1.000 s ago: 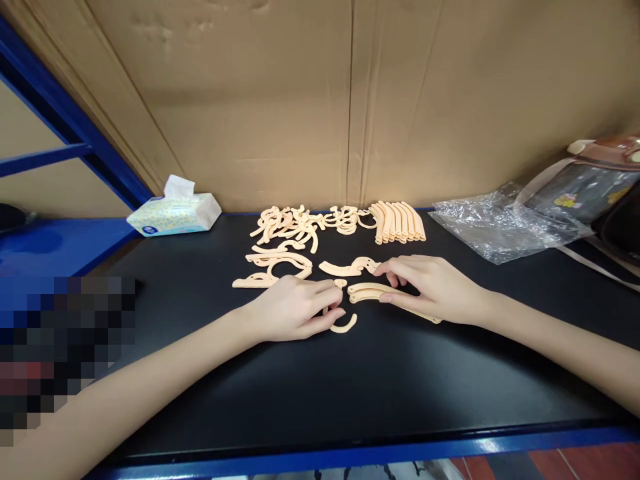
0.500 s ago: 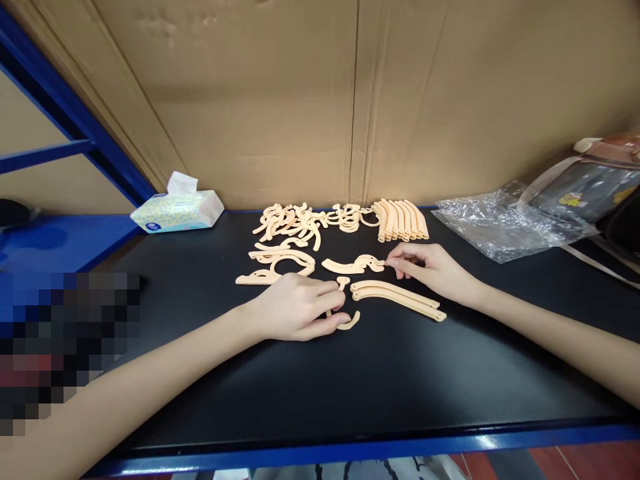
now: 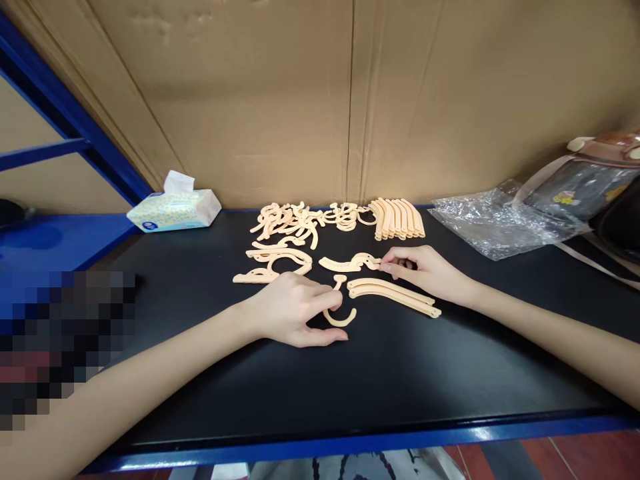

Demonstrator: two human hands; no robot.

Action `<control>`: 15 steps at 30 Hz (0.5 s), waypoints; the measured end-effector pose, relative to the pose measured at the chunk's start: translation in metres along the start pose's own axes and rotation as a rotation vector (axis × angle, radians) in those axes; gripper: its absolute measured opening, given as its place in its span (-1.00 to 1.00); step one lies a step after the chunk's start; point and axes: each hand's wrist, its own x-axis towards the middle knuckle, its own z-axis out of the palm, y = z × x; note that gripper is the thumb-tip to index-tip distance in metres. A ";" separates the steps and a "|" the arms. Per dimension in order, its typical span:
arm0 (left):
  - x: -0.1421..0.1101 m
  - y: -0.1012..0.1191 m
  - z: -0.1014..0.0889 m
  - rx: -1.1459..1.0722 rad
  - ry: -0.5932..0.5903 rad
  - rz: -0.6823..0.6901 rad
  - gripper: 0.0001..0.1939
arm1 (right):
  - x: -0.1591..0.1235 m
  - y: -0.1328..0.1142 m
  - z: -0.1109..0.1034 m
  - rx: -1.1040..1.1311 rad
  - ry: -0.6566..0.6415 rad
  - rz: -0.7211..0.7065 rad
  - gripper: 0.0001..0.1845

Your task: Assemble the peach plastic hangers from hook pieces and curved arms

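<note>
On the black tabletop lies a cream plastic hanger hook [image 3: 345, 323], its curved end toward me. My left hand [image 3: 300, 310] is over the hook's left side, with thumb and fingers apart. Part of the hook is hidden under the fingers. My right hand [image 3: 413, 267] has thumb and fingertips pinched together at the right end of a short, curved cream hanger piece [image 3: 367, 261], which lies against a longer curved piece [image 3: 340, 266]. Just in front, two long hanger arms [image 3: 393, 293] lie side by side.
Behind my left hand lie several hanger parts [image 3: 280, 254]. Farther back are a heap of small curved parts [image 3: 285, 221] and a row of hanger arms [image 3: 399, 219]. A tissue pack [image 3: 175, 210] stands left; clear plastic wrap [image 3: 495, 223] and a strapped bottle [image 3: 575, 190] are right.
My left thumb has moved away from the fingers and let go of the hook, whose curve now shows more. My right hand keeps its pinch at the same piece. The view has shifted slightly.
</note>
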 end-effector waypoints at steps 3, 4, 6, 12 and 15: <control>0.000 0.000 0.000 0.003 0.000 -0.003 -0.71 | 0.000 0.000 0.000 -0.019 0.002 -0.002 -0.65; 0.000 0.001 -0.001 0.002 0.001 -0.003 -0.72 | 0.000 0.000 0.000 -0.024 0.002 -0.004 -0.65; 0.000 0.001 -0.001 -0.005 0.005 0.004 -0.73 | 0.000 -0.001 0.000 -0.035 0.001 -0.013 -0.65; 0.000 0.001 0.000 -0.006 -0.009 -0.011 -0.75 | -0.001 -0.002 0.000 -0.085 -0.001 -0.028 -0.66; 0.000 0.001 0.001 -0.011 -0.002 -0.007 -0.77 | -0.001 -0.001 0.000 -0.094 -0.002 -0.035 -0.66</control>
